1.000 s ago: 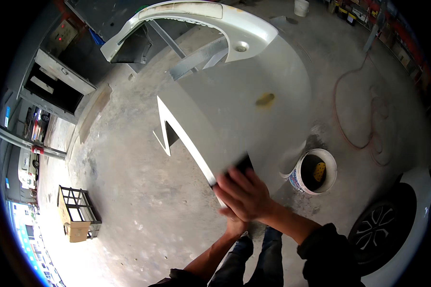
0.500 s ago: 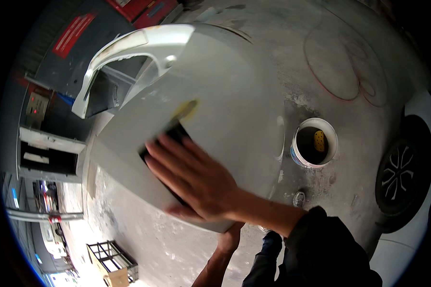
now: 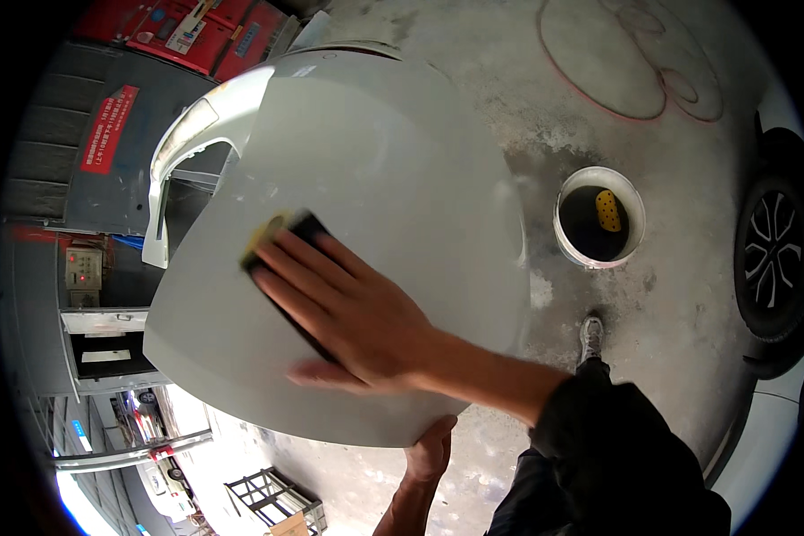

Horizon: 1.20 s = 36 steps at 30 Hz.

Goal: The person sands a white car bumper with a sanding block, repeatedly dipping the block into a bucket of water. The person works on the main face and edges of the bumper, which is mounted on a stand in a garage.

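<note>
A smooth light-grey car body panel, apparently a bonnet, fills the middle of the view. My right hand, in a black sleeve, lies with its fingers stretched over a dark sanding block, holding it against the panel. The block's far end overlaps a yellowish filler patch, which is partly covered and blurred. My left hand grips the panel's near edge; some of its fingers are hidden beneath it.
A white bucket of dark liquid, holding a yellow perforated pad, stands right of the panel. Beyond are a car wheel and a red hose. A white fender adjoins the panel far left; a metal frame stands near left.
My right hand has slid the sanding block up onto the yellowish patch, which lay ahead of it before. My left hand stays on the near edge. The whole view has shifted.
</note>
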{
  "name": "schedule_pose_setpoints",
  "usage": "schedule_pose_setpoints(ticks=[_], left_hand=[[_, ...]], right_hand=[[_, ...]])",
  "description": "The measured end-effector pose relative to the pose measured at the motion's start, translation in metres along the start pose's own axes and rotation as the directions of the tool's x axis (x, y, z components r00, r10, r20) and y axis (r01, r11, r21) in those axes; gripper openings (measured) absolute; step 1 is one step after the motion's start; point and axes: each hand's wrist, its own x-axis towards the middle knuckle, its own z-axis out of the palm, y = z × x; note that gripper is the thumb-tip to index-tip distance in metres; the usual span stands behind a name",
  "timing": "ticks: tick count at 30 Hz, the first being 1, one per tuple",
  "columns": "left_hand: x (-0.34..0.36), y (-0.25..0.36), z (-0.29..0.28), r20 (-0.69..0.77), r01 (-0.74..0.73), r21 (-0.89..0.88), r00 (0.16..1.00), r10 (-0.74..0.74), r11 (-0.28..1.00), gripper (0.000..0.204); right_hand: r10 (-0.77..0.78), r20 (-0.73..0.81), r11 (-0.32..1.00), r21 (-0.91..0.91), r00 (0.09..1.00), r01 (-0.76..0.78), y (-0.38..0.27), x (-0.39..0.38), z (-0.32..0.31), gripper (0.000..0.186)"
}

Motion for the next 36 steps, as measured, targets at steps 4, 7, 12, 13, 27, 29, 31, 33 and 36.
schedule_pose_setpoints(ticks=[4, 7, 12, 13, 27, 29, 31, 33, 36], left_hand=[[-0.002, 0.023, 0.026, -0.093, 0.057, -0.066, 0.994, -0.063, 0.996, 0.043], [0.003, 0.021, 0.026, -0.078, 0.048, -0.063, 0.996, -0.053, 0.997, 0.051], [-0.001, -0.007, -0.017, 0.053, 0.07, -0.009, 0.996, -0.069, 0.998, 0.051], [0.0, -0.005, -0.011, 0.049, 0.078, -0.015, 0.996, -0.078, 0.997, 0.049], [0.004, 0.008, 0.011, -0.119, 0.004, 0.005, 0.993, -0.003, 1.0, 0.049], [0.003, 0.01, 0.019, -0.153, -0.008, 0.008, 0.988, 0.009, 1.0, 0.045], [0.008, 0.009, 0.016, -0.148, 0.011, 0.004, 0.989, -0.01, 1.0, 0.045], [0.009, 0.007, 0.015, -0.144, 0.035, 0.001, 0.989, -0.035, 0.999, 0.044], [0.005, 0.015, 0.018, -0.242, 0.025, -0.032, 0.97, -0.032, 0.999, 0.042]], right_hand=[[0.087, -0.065, 0.995, -0.05, 0.994, -0.09, 0.011, -0.171, 0.049, 0.079], [0.064, -0.058, 0.994, -0.086, 0.996, -0.069, 0.023, -0.172, 0.05, 0.08], [-0.029, -0.093, 0.997, -0.075, 0.995, 0.022, 0.073, 0.011, -0.023, 0.076], [-0.003, -0.104, 0.997, -0.08, 0.995, -0.006, 0.072, 0.015, -0.021, 0.076], [0.268, -0.108, 0.963, 0.007, 0.957, -0.269, 0.086, -0.126, 0.03, 0.08], [0.374, -0.249, 0.924, 0.023, 0.893, -0.381, 0.126, -0.109, 0.005, 0.076], [0.541, -0.325, 0.833, 0.085, 0.776, -0.546, 0.133, -0.097, 0.008, 0.077], [0.626, -0.339, 0.768, 0.114, 0.702, -0.63, 0.126, -0.101, 0.009, 0.079], [0.608, -0.237, 0.793, 0.14, 0.758, -0.593, 0.046, -0.135, 0.049, 0.081]])
